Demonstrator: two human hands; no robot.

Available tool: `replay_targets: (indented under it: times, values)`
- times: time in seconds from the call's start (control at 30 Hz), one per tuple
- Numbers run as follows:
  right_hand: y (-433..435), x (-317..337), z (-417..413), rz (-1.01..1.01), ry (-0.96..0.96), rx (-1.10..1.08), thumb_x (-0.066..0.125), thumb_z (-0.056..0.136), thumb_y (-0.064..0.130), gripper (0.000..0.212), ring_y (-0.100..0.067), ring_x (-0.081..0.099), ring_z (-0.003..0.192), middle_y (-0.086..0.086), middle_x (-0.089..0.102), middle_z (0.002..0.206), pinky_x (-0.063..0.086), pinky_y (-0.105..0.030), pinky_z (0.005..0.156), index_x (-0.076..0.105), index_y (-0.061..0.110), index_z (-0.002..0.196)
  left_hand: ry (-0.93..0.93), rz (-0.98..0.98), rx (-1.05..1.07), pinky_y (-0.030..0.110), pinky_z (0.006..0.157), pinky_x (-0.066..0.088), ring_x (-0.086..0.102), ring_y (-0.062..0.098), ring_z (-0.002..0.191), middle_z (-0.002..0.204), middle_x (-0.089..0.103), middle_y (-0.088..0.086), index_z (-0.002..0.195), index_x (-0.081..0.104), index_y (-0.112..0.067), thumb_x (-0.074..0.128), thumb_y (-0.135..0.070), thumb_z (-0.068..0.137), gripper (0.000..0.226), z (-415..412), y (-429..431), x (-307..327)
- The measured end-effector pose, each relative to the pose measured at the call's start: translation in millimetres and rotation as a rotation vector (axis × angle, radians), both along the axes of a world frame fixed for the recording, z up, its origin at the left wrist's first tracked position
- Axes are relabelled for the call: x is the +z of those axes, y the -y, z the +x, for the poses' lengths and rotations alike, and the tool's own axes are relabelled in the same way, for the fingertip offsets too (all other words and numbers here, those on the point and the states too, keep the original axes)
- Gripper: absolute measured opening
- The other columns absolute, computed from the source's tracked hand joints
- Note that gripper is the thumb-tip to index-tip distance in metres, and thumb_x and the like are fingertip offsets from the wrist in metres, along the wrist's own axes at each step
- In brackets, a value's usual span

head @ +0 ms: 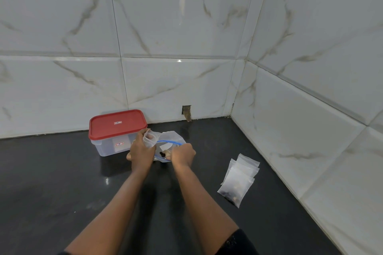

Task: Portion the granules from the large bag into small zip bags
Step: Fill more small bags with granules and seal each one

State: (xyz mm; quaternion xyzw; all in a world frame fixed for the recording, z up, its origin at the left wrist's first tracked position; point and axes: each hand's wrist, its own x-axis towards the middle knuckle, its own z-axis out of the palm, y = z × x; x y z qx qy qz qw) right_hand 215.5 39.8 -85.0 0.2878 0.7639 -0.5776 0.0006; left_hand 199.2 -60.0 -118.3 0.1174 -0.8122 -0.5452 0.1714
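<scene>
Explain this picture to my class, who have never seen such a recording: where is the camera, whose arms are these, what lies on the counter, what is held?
There is no machine: a person works with bare hands. The one picture comes from a camera worn on the head, looking forward and down, so the arms reach in from below. The left hand holds a small bag with its mouth open. The right hand grips the large bag, the clear one with a blue zip; a few dark granules show inside it. On the dark counter stands a clear box with a red lid, just beyond the left hand. To the right lies a pile of bags; the nearest holds dark granules.
</scene>
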Motion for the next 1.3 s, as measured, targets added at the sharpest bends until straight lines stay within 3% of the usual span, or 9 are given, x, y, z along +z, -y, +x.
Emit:
replay_targets:
  times: [0.17,0.3,0.5,0.6,0.77,0.93,1.03,1.23,1.3]
  values:
    - [-9.5,0.5,1.2,0.033,-0.005,-0.003,0.052,0.094,0.008,0.026,-0.021,0.068,0.095,-0.012,0.060,0.119,0.042,-0.015,0.045,0.056,0.003,0.120,0.018,-0.007,0.006,0.039,0.087,0.038,0.052,0.017,0.096,0.109,0.060,0.000,0.120,0.050,-0.025,0.057,-0.017,0.088,0.034,2.1,-3.4,1.6]
    - [-15.3,0.4,0.6,0.027,-0.009,0.000,0.058,0.088,0.006,0.025,-0.024,0.069,0.094,-0.013,0.064,0.113,0.053,-0.023,0.061,0.059,0.001,0.113,0.000,0.000,0.001,0.034,0.082,0.036,0.051,0.016,0.096,0.109,0.059,0.001,0.122,0.051,-0.021,0.057,-0.014,0.088,0.035,5.3,-4.8,5.5]
    - [-31.1,8.8,4.7,0.027,-0.029,0.024,0.062,0.087,0.006,0.018,-0.019,0.069,0.083,-0.012,0.069,0.099,0.036,-0.012,0.037,0.065,-0.001,0.102,0.008,0.022,-0.006,0.027,0.074,0.035,0.050,0.016,0.095,0.113,0.059,0.006,0.125,0.049,-0.018,0.059,-0.013,0.088,0.038,8.5,-7.4,9.4]
    - [-40.2,11.1,4.3,0.026,-0.030,0.049,0.068,0.082,0.006,0.020,-0.024,0.069,0.093,-0.013,0.070,0.097,0.041,-0.017,0.048,0.067,-0.003,0.100,0.020,0.017,-0.018,0.031,0.080,0.039,0.049,0.014,0.095,0.114,0.058,0.006,0.126,0.048,-0.017,0.064,-0.011,0.085,0.045,9.3,-8.4,8.9]
    - [-53.2,19.0,5.1,-0.125,-0.062,0.048,0.051,0.088,0.000,0.028,-0.021,0.063,0.070,-0.017,0.062,0.090,0.056,-0.026,0.061,0.060,-0.010,0.112,0.042,0.020,-0.002,0.043,0.094,0.036,0.052,0.020,0.101,0.113,0.059,0.006,0.123,0.049,-0.016,0.070,-0.011,0.079,0.049,9.4,-8.7,7.0]
    - [-69.5,38.6,10.2,-0.141,-0.030,0.081,0.051,0.084,-0.007,0.017,-0.029,0.069,0.081,-0.018,0.067,0.079,0.059,-0.036,0.079,0.066,-0.008,0.078,0.045,0.013,-0.003,0.041,0.093,0.032,0.052,0.025,0.110,0.118,0.059,0.006,0.127,0.048,-0.018,0.070,-0.009,0.078,0.055,12.0,-5.3,4.4]
    - [-74.8,52.6,11.9,-0.136,-0.077,0.140,0.049,0.083,-0.011,0.031,-0.028,0.064,0.077,-0.016,0.062,0.069,0.055,-0.038,0.088,0.064,0.002,0.060,0.042,0.021,-0.030,0.039,0.094,0.037,0.051,0.026,0.115,0.123,0.057,0.009,0.130,0.046,-0.014,0.072,-0.007,0.077,0.059,14.9,-3.5,5.6]
    - [-49.8,59.5,16.1,0.062,-0.275,0.215,0.045,0.085,-0.002,0.027,-0.005,0.062,0.048,-0.007,0.065,0.060,0.054,-0.016,0.065,0.070,0.009,0.082,0.031,0.037,-0.091,0.036,0.089,0.043,0.053,0.025,0.109,0.118,0.056,0.008,0.129,0.043,-0.013,0.073,0.000,0.072,0.066,17.2,-5.5,2.8]
    - [-37.7,59.3,19.9,0.168,-0.330,0.307,0.045,0.087,0.000,0.027,-0.005,0.064,0.052,-0.011,0.068,0.067,0.052,-0.009,0.064,0.071,0.006,0.091,0.029,0.054,-0.086,0.030,0.085,0.041,0.053,0.021,0.103,0.114,0.057,0.007,0.127,0.044,-0.013,0.071,0.002,0.071,0.064,18.0,-6.3,4.1]
